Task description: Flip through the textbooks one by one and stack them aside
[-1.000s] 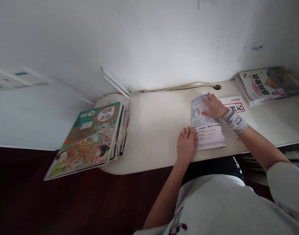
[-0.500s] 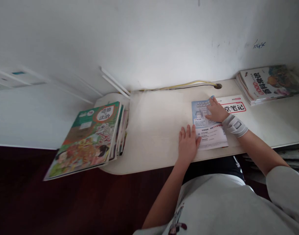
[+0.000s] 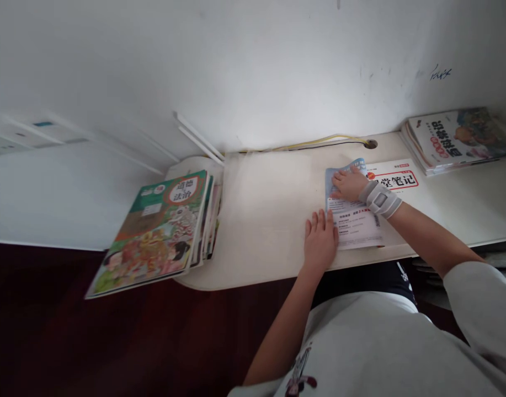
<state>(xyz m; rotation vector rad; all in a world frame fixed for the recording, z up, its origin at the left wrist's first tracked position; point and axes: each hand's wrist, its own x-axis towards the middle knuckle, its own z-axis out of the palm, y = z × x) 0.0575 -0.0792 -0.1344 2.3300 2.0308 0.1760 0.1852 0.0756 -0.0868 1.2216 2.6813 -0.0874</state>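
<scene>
A workbook [image 3: 395,179] with a white cover and a red-framed title lies on the desk in front of me. Its folded-out flap [image 3: 356,230], blue at the top and white with print below, lies to the left of the cover. My right hand [image 3: 349,183], a grey band on its wrist, rests flat on the blue part with fingers spread; the flap's upper edge bulges up a little there. My left hand [image 3: 320,242] lies palm down at the flap's lower left edge, fingers stretched out on the desk.
A stack of books with a green illustrated cover [image 3: 153,229] overhangs the left end of the white desk [image 3: 261,220]. Another stack of books [image 3: 455,138] lies at the back right. Cables [image 3: 319,141] run along the wall to a hole [image 3: 370,144] in the desk.
My right hand has slid left across the flap, showing more of the workbook's title. The flap's top edge has buckled upward. My left hand stays nearly in place.
</scene>
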